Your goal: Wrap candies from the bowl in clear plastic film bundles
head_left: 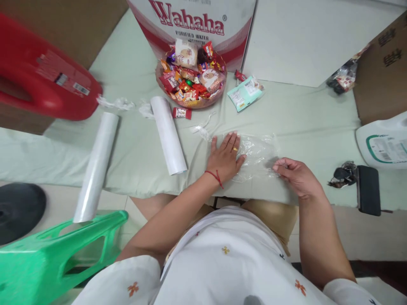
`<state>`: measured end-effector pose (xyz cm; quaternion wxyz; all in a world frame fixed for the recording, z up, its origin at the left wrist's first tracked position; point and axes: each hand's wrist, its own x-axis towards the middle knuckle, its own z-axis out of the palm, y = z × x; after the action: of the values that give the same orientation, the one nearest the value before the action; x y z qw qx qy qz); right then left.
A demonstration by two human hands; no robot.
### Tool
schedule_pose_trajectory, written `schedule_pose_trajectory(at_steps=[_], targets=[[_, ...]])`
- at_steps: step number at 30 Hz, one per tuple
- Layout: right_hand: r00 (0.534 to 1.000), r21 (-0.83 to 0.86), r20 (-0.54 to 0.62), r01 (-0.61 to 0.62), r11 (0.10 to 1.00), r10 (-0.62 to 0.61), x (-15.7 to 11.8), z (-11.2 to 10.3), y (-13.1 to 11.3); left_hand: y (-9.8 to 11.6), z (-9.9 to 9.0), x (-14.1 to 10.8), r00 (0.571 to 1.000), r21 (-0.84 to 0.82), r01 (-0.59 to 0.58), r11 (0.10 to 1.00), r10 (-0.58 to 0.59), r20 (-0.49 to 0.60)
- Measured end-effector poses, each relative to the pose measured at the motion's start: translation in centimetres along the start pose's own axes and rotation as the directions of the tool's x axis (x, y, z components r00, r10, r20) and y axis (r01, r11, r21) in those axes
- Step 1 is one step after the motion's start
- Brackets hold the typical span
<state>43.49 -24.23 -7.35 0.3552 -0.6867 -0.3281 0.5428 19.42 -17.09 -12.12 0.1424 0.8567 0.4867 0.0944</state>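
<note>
A clear plastic bag (257, 154) lies flat on the pale green cloth in front of me. My left hand (225, 157) rests palm down over its left end, fingers stretched out, with a ring and a red cord at the wrist. At the bag's right edge, my right hand (294, 173) pinches the thin film between thumb and fingers. Left of my hands lie a white roll (168, 137) and another white roll (97, 169), which juts past the table edge. A crumpled scrap of clear plastic (202, 130) sits just beyond my left hand.
Behind stands a glass bowl of wrapped sweets (191, 101), before a Wahaha carton (197, 21). A mint-green packet (244, 94) lies beside it. At right are a white jug (384, 142), keys (344, 174) and a black phone (369, 190); at left, a red jug (47, 72) and green stool (34, 258).
</note>
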Motion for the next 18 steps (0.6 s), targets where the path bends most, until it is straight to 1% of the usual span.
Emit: schedule_pose_trajectory(at_steps=[2,3,7,10,13,14,16,18], targets=[[0.998,0.057,-0.040,0.057,0.997,-0.055,-0.6,0.0,-0.2,0.0,0.0,0.0,1.000,0.000,0.000,1.000,0.000,0.002],[0.997,0.071,-0.043,0.060,0.996,-0.057,-0.9,0.1,-0.2,-0.1,0.0,0.0,1.000,0.001,0.000,1.000,0.000,0.005],[0.999,0.022,0.007,-0.034,0.999,0.034,-1.8,-0.2,0.2,-0.1,-0.2,0.0,1.000,-0.002,-0.003,1.000,0.003,0.015],[0.997,-0.008,0.006,-0.072,0.997,0.072,-2.3,-0.8,1.1,0.0,-0.4,0.0,1.000,-0.011,-0.003,1.000,0.003,0.015],[0.987,-0.014,0.063,-0.149,0.989,0.150,-2.7,-1.1,2.0,-0.1,-0.4,0.0,1.000,-0.027,0.000,1.000,0.001,0.015],[0.984,-0.002,0.064,-0.167,0.986,0.167,-2.8,-1.2,2.2,-0.1,-0.4,0.0,1.000,-0.031,0.001,1.000,0.000,0.014],[0.987,0.057,0.001,-0.159,0.986,0.159,-2.9,-1.1,2.4,-0.1,-0.3,0.0,1.000,-0.036,0.001,0.999,0.000,0.010],[0.986,0.123,-0.106,-0.114,0.986,0.128,-2.9,-1.1,2.5,-0.2,-0.3,0.0,1.000,-0.035,-0.002,0.999,0.002,0.004]])
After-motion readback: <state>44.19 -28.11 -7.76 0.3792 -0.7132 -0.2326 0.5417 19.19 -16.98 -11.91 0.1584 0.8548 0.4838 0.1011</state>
